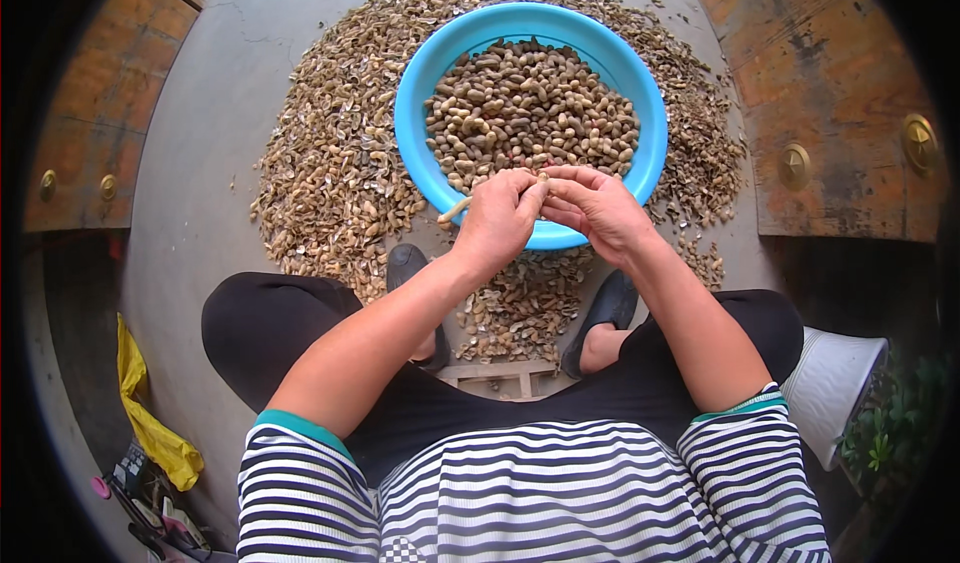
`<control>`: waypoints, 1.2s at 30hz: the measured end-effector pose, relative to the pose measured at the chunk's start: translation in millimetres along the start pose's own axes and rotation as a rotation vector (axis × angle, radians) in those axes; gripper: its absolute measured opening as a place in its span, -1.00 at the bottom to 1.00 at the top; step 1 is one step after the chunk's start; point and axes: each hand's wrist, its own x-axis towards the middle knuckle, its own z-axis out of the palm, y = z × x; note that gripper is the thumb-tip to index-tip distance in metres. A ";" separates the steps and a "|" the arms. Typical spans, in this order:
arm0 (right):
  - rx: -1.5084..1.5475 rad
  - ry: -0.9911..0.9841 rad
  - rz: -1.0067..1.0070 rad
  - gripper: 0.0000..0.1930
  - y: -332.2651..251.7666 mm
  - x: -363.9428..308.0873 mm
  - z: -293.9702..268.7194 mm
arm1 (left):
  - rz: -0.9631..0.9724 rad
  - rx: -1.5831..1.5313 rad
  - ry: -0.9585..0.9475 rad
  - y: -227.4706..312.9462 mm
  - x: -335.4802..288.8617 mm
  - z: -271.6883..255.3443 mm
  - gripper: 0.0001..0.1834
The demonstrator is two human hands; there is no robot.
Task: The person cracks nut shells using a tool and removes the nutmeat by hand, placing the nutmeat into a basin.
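Note:
My two hands meet over the near rim of a blue plastic basin (414, 133), which holds a heap of unshelled peanuts (530, 108). My left hand (498, 220) is closed, and a slim tan, stick-like piece (453, 211) juts out from its left side; the rest of that piece is hidden by the fingers. With thumb and fingers pinched together, my right hand (605, 215) holds a small peanut (542, 177) against the left hand's fingertips. Whether its shell is cracked is too small to tell.
Broken peanut shells (345, 153) lie heaped on the grey floor around the basin and between my dark shoes (607, 313). Wooden panels with brass studs (830, 93) stand on both sides. A white pot (832, 388) is at right, a yellow bag (150, 423) at left.

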 end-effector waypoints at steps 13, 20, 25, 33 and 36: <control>0.091 -0.051 0.054 -0.76 1.0 0.5 -4.5 | 0.011 0.003 0.009 8.3 -3.1 0.4 -0.74; 0.149 -0.140 0.104 -0.76 -2.6 -6.3 3.6 | -0.049 0.006 0.078 13.6 -6.0 -2.1 -0.72; 0.223 -0.150 0.100 -0.73 6.4 -5.1 -2.7 | -0.110 -0.115 0.057 8.8 -4.5 0.4 -0.73; 0.294 -0.087 0.098 -0.78 7.6 -5.4 -5.2 | -0.012 -0.129 -0.017 -0.4 -2.8 2.1 -0.69; 0.262 -0.058 0.111 -0.77 2.0 -6.5 -0.5 | -0.063 -0.095 -0.021 -2.1 0.8 1.0 -0.68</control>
